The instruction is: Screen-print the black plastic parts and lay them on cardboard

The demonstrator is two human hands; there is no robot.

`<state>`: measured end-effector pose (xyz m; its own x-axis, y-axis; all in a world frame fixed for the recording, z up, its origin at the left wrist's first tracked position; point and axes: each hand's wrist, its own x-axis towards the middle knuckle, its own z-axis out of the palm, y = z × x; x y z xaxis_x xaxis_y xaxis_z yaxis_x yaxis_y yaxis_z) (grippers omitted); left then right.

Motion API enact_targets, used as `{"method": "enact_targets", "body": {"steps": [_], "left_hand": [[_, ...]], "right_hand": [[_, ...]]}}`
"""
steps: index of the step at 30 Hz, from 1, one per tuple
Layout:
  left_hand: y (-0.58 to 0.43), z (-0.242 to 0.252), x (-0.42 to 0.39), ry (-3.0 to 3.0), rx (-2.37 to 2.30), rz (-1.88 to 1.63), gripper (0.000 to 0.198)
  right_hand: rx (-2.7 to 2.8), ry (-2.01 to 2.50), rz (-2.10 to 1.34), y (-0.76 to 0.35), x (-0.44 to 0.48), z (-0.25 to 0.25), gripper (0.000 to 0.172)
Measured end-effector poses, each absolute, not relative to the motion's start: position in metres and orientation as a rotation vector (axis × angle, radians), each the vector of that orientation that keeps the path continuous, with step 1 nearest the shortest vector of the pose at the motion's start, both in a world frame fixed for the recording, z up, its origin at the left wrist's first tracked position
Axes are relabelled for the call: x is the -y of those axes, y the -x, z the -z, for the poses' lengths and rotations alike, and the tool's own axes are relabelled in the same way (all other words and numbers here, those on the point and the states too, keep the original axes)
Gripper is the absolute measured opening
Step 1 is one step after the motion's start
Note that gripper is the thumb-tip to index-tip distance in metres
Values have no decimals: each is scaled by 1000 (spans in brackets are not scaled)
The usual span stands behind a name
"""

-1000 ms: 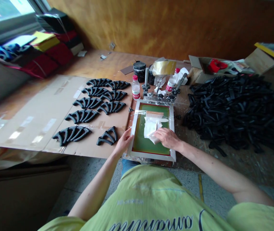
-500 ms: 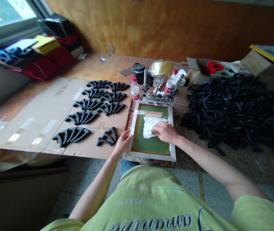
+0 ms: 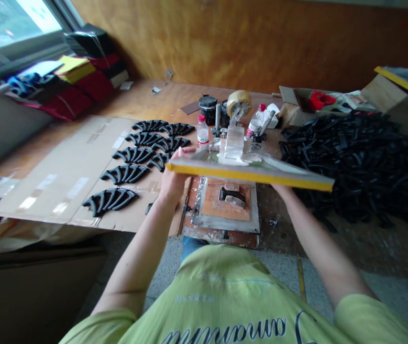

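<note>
The screen printing frame (image 3: pixel 254 176) is raised and tilted, its yellow front edge facing me. My left hand (image 3: pixel 175 177) grips its left end, with fingertips showing over the top. On the mesh rests a squeegee (image 3: pixel 234 143) smeared with white ink. My right hand (image 3: pixel 281 188) is mostly hidden behind the right part of the frame; only the wrist area shows, so its fingers cannot be made out. Below the frame, a curved black plastic handle (image 3: pixel 233 195) lies on a wooden board (image 3: pixel 213 210) on the printing base.
Rows of black handles (image 3: pixel 110 200) lie on cardboard (image 3: pixel 71 162) at the left. A big heap of black handles (image 3: pixel 354 167) covers the right. Behind stand a red-capped bottle (image 3: pixel 202 131), a black tub (image 3: pixel 208 110), a tape roll (image 3: pixel 239 101) and an open carton (image 3: pixel 292 112).
The frame has swung up from lying flat, uncovering the base and the black handle. My right hand has let go of the squeegee and moved to the right, behind the frame.
</note>
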<state>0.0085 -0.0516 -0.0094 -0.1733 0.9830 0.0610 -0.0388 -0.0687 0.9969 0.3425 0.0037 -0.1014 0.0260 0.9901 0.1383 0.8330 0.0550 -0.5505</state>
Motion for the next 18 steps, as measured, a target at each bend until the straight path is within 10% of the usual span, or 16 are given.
{"method": "enact_targets", "body": {"steps": [7, 14, 18], "left_hand": [[-24, -14, 10, -967, -1042, -1593, 40], [-67, 93, 119, -665, -1213, -804, 54], [-79, 130, 150, -375, -1185, -1003, 44]], "right_hand": [[2427, 1826, -334, -266, 58, 149, 26], [2224, 1846, -335, -227, 85, 141, 26], [2509, 1229, -227, -210, 99, 141, 19]]}}
